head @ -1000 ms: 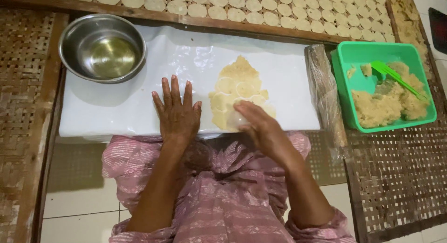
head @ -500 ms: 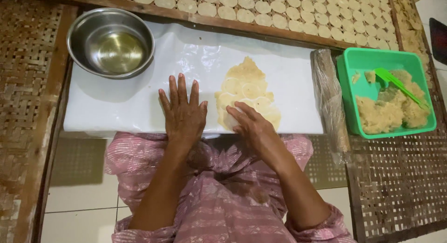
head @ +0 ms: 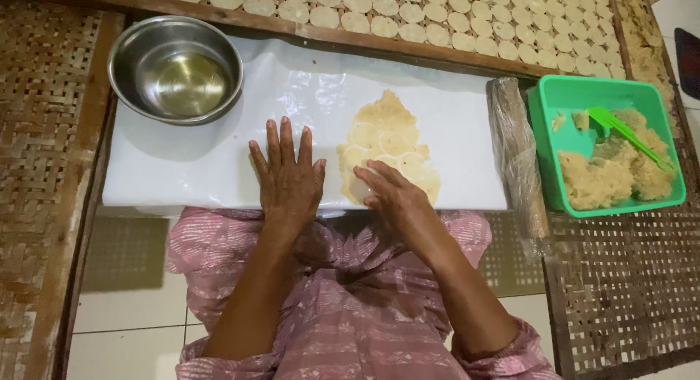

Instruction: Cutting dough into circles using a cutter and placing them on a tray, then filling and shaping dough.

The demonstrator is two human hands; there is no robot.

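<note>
Pinning the white plastic sheet [head: 219, 169] to the desk, the left hand [head: 288, 179] lies flat, grip wide and empty. The right hand [head: 390, 194] curls narrow on the near edge of the rolled dough sheet [head: 386, 143], apparently lifting a cut round. A steel bowl [head: 175, 67] stands at the sheet's far left corner.

Pale floor tiles [head: 124, 314] lie below the white work board [head: 168, 169]. Woven bamboo mats [head: 36, 103] flank the board on both sides; beyond it sits what may be a drying rack [head: 437, 30].
</note>
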